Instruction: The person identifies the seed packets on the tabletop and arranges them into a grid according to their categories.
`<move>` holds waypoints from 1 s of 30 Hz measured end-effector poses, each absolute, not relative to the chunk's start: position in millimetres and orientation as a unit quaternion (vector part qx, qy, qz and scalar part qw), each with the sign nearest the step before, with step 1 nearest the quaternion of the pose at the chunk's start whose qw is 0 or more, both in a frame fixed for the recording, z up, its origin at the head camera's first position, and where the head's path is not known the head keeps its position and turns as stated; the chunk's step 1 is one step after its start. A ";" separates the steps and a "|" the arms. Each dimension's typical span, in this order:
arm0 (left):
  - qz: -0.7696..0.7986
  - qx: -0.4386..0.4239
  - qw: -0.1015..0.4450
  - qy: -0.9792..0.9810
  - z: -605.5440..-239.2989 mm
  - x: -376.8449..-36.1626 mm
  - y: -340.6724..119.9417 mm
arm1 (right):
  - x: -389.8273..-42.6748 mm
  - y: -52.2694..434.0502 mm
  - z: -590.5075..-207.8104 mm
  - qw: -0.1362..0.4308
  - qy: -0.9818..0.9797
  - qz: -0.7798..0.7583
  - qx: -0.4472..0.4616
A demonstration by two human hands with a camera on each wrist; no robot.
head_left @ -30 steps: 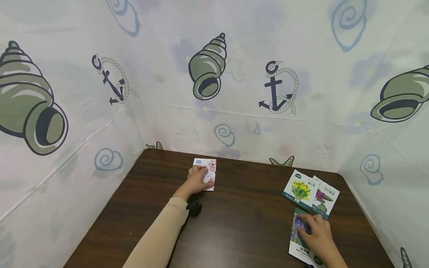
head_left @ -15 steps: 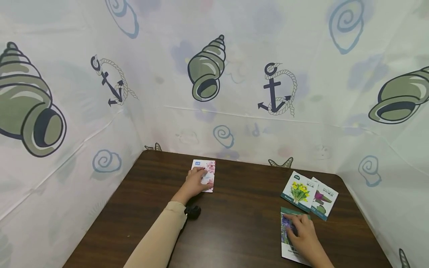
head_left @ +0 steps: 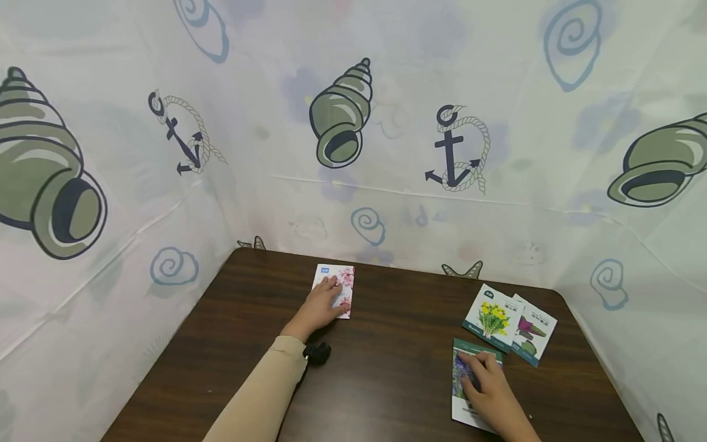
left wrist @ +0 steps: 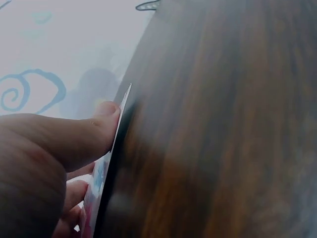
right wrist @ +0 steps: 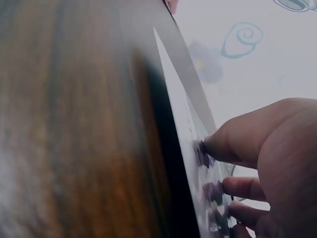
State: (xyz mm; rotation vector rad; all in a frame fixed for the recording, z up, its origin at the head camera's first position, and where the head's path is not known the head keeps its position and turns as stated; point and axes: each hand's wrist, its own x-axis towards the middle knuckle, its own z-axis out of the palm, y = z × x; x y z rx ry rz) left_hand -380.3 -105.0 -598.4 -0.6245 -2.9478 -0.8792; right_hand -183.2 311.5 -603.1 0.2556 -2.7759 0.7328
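My left hand (head_left: 323, 306) rests on a flat packet printed with pink blossoms (head_left: 345, 277), at the back of the brown table. In the left wrist view, its thumb (left wrist: 106, 119) and fingers touch the face of the same packet. My right hand (head_left: 494, 390) lies over a packet with a purple lavender picture (head_left: 460, 393), nearer the front right. Thumb and fingertips press on its printed face, and the hand covers its right part. Seen from the right wrist, the thumb (right wrist: 223, 144) and fingertips stay on top of the packet, not round its edge.
Behind the right hand lie a packet with yellow flowers (head_left: 493, 316) and, partly under it, one with a purple and green picture (head_left: 534, 328). The brown table (head_left: 386, 356) meets printed cloth walls (head_left: 397, 221) at its back and sides.
The right hand has slid the lavender packet left, away from beneath the two others. The left hand stays at its packet, its fingers now lying flatter on it.
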 end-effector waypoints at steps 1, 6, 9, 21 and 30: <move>-0.277 -0.201 0.001 -0.940 -597.9 -379.9 -105.7 | -182.6 311.0 -601.9 0.114 -0.957 0.255 0.082; -0.277 -0.201 0.000 -0.940 -595.5 -377.8 -107.5 | -181.0 309.1 -597.6 0.077 -0.959 0.260 0.081; -0.281 -0.202 0.002 -0.938 -595.6 -376.8 -106.6 | -179.7 308.5 -596.7 0.095 -0.959 0.252 0.092; -0.276 -0.204 0.010 -0.939 -597.0 -377.4 -104.6 | -185.6 305.5 -601.1 0.072 -0.952 0.279 0.102; -0.275 -0.205 0.005 -0.939 -599.7 -379.8 -104.2 | -193.4 303.4 -600.4 0.025 -0.946 0.308 0.095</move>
